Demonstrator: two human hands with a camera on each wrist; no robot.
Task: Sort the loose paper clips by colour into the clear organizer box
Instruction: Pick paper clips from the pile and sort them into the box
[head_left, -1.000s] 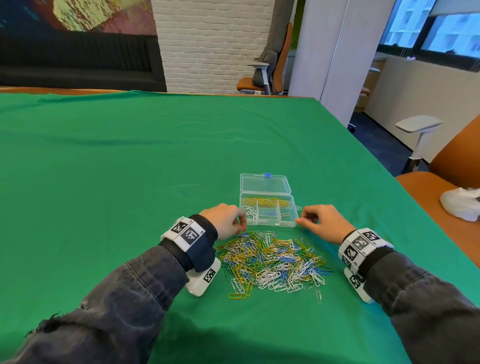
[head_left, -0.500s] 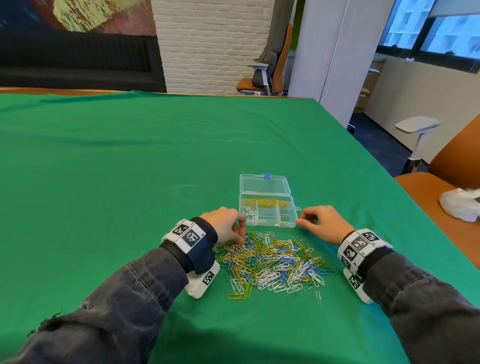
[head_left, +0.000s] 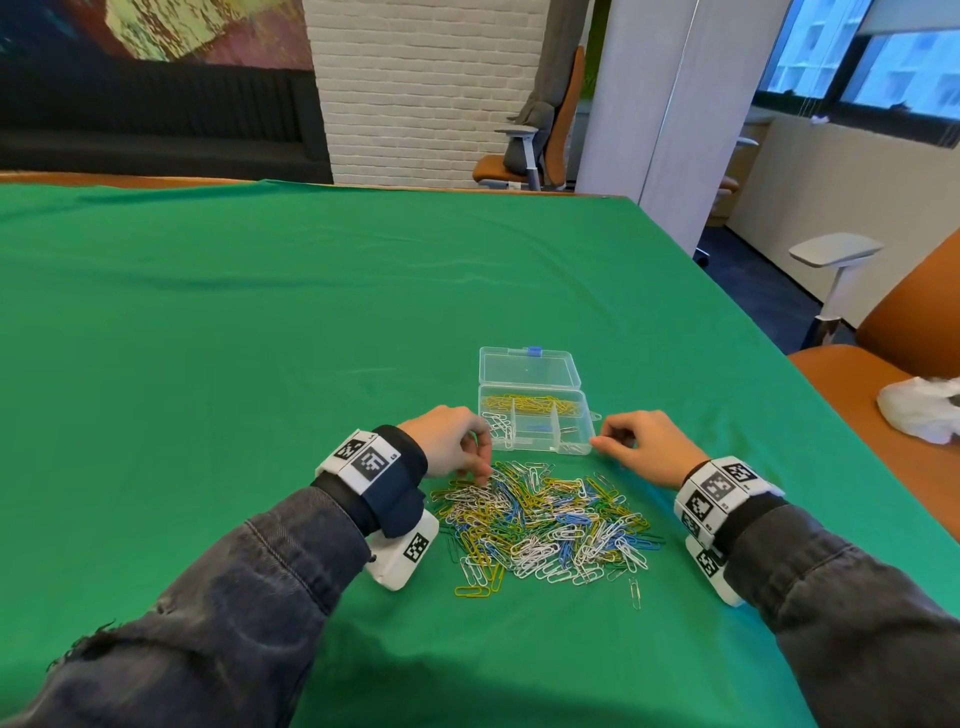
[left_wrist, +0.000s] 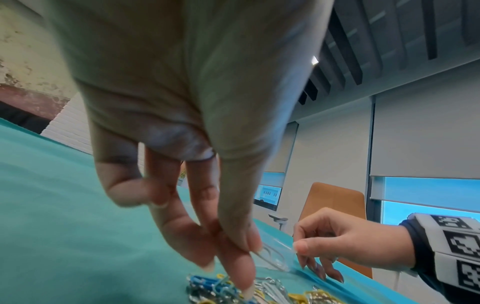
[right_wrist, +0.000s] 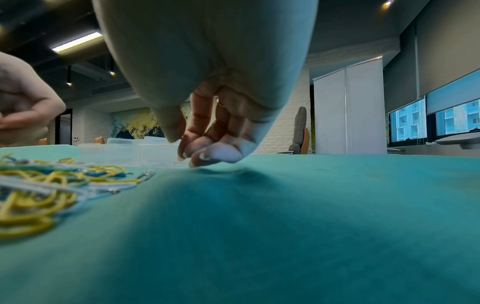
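Observation:
A pile of loose paper clips (head_left: 545, 519) in yellow, white, blue and green lies on the green cloth between my wrists. Just beyond it stands the clear organizer box (head_left: 535, 448), lid open; yellow clips fill its back compartment, with white and blue ones in front. My left hand (head_left: 480, 470) reaches down with its fingers fairly straight. Its fingertips (left_wrist: 241, 286) touch the pile (left_wrist: 221, 290) at the far left edge, and no clip is plainly held. My right hand (head_left: 602, 444) rests loosely curled at the box's front right corner. Its thumb (left_wrist: 298, 246) touches the box (left_wrist: 275, 259), fingertips (right_wrist: 207, 156) on the cloth.
One stray clip (head_left: 635, 592) lies apart at the pile's near right. The table's right edge runs close by, with an orange chair (head_left: 857, 374) carrying a white bundle (head_left: 919, 415) beyond it. Bare green cloth stretches left and far.
My left hand has come back from the box's front left corner down to the pile's far edge. The right hand has hardly moved.

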